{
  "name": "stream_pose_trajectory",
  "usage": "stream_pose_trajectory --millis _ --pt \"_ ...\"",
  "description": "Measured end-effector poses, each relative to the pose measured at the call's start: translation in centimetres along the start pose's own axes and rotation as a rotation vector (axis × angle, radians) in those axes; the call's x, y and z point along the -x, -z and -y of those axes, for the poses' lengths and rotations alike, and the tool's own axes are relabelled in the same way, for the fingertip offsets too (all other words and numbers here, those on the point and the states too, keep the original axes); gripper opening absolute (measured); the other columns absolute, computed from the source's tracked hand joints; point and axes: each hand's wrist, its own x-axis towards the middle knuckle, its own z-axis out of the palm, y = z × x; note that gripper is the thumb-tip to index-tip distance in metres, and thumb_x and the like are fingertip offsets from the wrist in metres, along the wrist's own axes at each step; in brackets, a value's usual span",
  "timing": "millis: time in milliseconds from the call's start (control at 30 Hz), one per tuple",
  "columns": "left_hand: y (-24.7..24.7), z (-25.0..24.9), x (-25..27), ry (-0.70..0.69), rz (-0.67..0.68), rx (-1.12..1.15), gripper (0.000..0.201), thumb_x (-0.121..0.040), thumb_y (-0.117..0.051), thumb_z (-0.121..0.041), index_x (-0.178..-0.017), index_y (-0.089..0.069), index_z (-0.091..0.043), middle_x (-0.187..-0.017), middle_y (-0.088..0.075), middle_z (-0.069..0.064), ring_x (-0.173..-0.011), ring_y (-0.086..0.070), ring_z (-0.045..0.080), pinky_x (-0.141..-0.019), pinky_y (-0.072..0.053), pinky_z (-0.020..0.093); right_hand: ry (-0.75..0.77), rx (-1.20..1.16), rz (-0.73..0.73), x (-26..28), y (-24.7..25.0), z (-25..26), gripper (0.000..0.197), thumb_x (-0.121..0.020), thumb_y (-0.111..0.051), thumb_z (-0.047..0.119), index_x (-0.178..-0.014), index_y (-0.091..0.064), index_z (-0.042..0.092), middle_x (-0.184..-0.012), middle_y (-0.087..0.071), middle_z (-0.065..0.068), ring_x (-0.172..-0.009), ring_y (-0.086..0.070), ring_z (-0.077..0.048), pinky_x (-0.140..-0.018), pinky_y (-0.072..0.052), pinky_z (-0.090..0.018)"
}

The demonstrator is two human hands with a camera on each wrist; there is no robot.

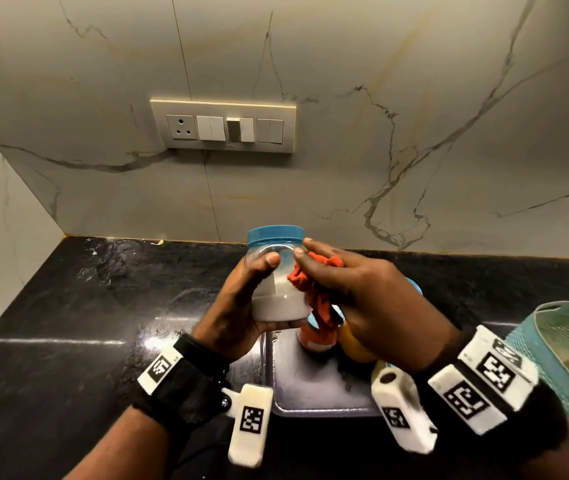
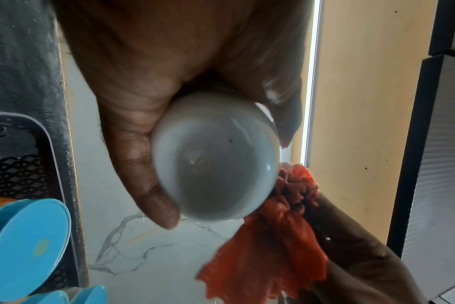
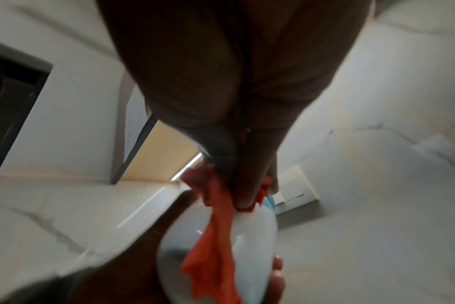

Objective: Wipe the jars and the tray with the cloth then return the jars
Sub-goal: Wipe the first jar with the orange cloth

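Your left hand [image 1: 238, 303] is holding a clear jar [image 1: 278, 282] above the black desk [image 1: 68, 306], lifted off the surface and tilted slightly. Its blue lid [image 1: 275, 236] is pointing up toward the marble wall [image 1: 380, 133], and white powder is filling its lower part. Your left fingers [image 2: 153, 205] are curling round the jar's body, thumb on the near face just below the lid, the rest wrapping its far side; in the left wrist view the jar's round base [image 2: 216, 164] is sitting between thumb and fingers.

Just right of the jar, your right hand [image 1: 359, 299] is pressing a bunched orange cloth [image 1: 314, 289] against the jar's right side. Your right fingers [image 1: 305, 251] are closing on the cloth, their tips touching the jar's shoulder under the lid, and the loose end of the cloth is hanging down below the palm. The right wrist view is showing the cloth pinched between thumb and fingers and draping over the jar's wall.

Below your hands, a dark tray [image 1: 310, 393] is lying on the desk, with an orange-filled jar [image 1: 314, 337] and a yellow-filled jar [image 1: 355, 344] standing on its far part, both partly hidden. At the far right, a teal basket [image 1: 535, 344] is sitting on the desk.
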Motion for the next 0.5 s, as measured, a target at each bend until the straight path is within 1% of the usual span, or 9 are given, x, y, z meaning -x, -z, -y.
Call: stream_pose_trajectory --millis 33,100,167,200,267,333,367,433,500 --pt "0.0 0.1 0.0 0.004 0.0 -0.001 0.062 -0.074 -0.071 -0.048 -0.132 -0.061 -0.028 -0.126 -0.067 0.014 -0.107 -0.069 0.034 -0.088 -0.055 0.062 0.031 0.027 -0.096 0.0 -0.1 -0.2 0.051 -0.086 -0.06 0.016 -0.137 -0.059 0.019 -0.143 -0.056 -0.009 -0.13 -0.057 -0.024 -0.105 -0.051 -0.039" --pt "-0.2 0.2 0.0 0.016 0.0 0.009 0.065 -0.075 -0.07 -0.049 -0.134 -0.06 -0.026 -0.127 -0.067 0.015 -0.108 -0.069 0.033 -0.088 -0.055 0.06 0.066 0.044 -0.253 -0.1 -0.4 -0.6 0.04 -0.083 -0.065 0.018 -0.122 -0.071 0.02 -0.123 -0.069 -0.006 -0.109 -0.068 -0.02 -0.092 -0.057 -0.031" --pt "-0.4 0.1 -0.2 0.023 0.003 0.018 0.066 -0.075 -0.07 -0.051 -0.135 -0.06 -0.025 -0.13 -0.066 0.016 -0.108 -0.069 0.033 -0.089 -0.055 0.06 0.015 -0.019 -0.382 -0.5 -0.5 -0.5 0.035 -0.08 -0.07 0.01 -0.113 -0.076 0.022 -0.107 -0.07 -0.002 -0.094 -0.068 -0.015 -0.082 -0.055 -0.025" --pt "-0.4 0.0 -0.3 0.025 0.006 0.022 0.066 -0.075 -0.07 -0.05 -0.135 -0.059 -0.025 -0.13 -0.065 0.016 -0.107 -0.069 0.032 -0.091 -0.054 0.061 -0.042 -0.097 -0.44 -0.8 -0.5 -0.5 0.037 -0.079 -0.072 0.005 -0.111 -0.077 0.023 -0.104 -0.069 0.0 -0.092 -0.067 -0.012 -0.081 -0.055 -0.025" --pt "-0.5 -0.1 -0.3 0.026 0.016 0.028 0.066 -0.075 -0.073 -0.049 -0.135 -0.059 -0.027 -0.129 -0.065 0.016 -0.106 -0.069 0.033 -0.091 -0.053 0.063 -0.131 -0.301 -0.5 -1.2 -0.4 -0.5 0.044 -0.079 -0.067 0.001 -0.116 -0.074 0.024 -0.109 -0.066 0.002 -0.1 -0.065 -0.008 -0.088 -0.055 -0.024" --pt "-0.5 0.0 -0.3 0.027 0.03 0.027 0.073 -0.072 -0.079 -0.05 -0.137 -0.057 -0.028 -0.132 -0.064 0.017 -0.11 -0.068 0.036 -0.089 -0.054 0.062 -0.142 -0.39 -0.454 -1.3 -0.5 -0.5 0.055 -0.077 -0.06 0.004 -0.129 -0.066 0.022 -0.126 -0.058 0.001 -0.119 -0.057 -0.006 -0.101 -0.05 -0.022" --pt "-0.5 0.0 -0.2 0.028 0.037 0.029 0.075 -0.07 -0.081 -0.051 -0.138 -0.057 -0.028 -0.133 -0.064 0.017 -0.111 -0.068 0.037 -0.089 -0.054 0.061 -0.116 -0.356 -0.398 -1.1 -0.7 -0.5 0.062 -0.077 -0.062 0.004 -0.136 -0.06 0.02 -0.134 -0.053 -0.001 -0.126 -0.052 -0.007 -0.106 -0.046 -0.022" --pt "-0.5 -0.1 -0.2 0.027 0.04 0.043 0.07 -0.071 -0.079 -0.049 -0.135 -0.06 -0.028 -0.13 -0.066 0.017 -0.109 -0.068 0.036 -0.092 -0.053 0.062 -0.027 -0.174 -0.286 -0.6 -1.1 -0.6 0.075 -0.077 -0.074 0.007 -0.146 -0.048 0.017 -0.144 -0.044 -0.006 -0.135 -0.045 -0.013 -0.112 -0.039 -0.019" --pt "-0.2 -0.1 -0.2 0.032 0.039 0.051 0.073 -0.068 -0.083 -0.05 -0.134 -0.061 -0.028 -0.129 -0.066 0.017 -0.109 -0.068 0.035 -0.092 -0.053 0.062 0.054 0.02 -0.229 -0.4 -1.3 -1.1 0.076 -0.08 -0.079 0.012 -0.148 -0.046 0.018 -0.149 -0.041 -0.009 -0.136 -0.044 -0.02 -0.112 -0.04 -0.023"
